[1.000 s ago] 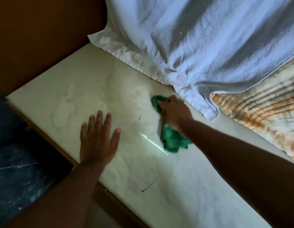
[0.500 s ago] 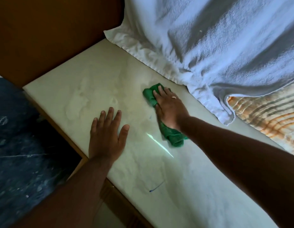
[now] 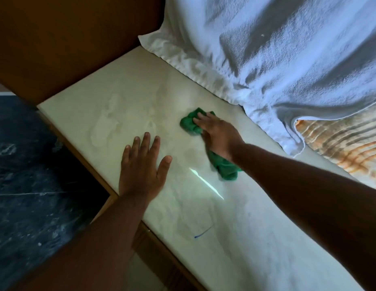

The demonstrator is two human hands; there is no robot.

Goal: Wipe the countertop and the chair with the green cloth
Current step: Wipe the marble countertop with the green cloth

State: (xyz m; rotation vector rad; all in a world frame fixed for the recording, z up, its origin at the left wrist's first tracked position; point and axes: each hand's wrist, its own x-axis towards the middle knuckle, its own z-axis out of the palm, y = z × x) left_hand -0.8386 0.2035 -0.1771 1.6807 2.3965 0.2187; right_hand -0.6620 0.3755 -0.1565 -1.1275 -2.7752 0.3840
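Observation:
A pale marble countertop (image 3: 124, 106) runs from the upper left to the lower right. My right hand (image 3: 219, 137) presses the crumpled green cloth (image 3: 190, 123) flat onto it near the middle; part of the cloth trails out under my wrist. My left hand (image 3: 141, 166) lies flat on the countertop beside it, fingers spread, holding nothing. No chair is in view.
A white towel (image 3: 277, 49) hangs over the countertop's far side, with an orange-striped fabric (image 3: 346, 143) under it at the right. A brown wooden panel (image 3: 67, 38) stands at the far left end. Dark stone floor (image 3: 25, 185) lies beyond the wooden front edge. A blue pen mark (image 3: 203, 232) is near me.
My right hand has slid the green cloth away from me and leftward along the countertop, flattening over it. My left hand stayed planted flat.

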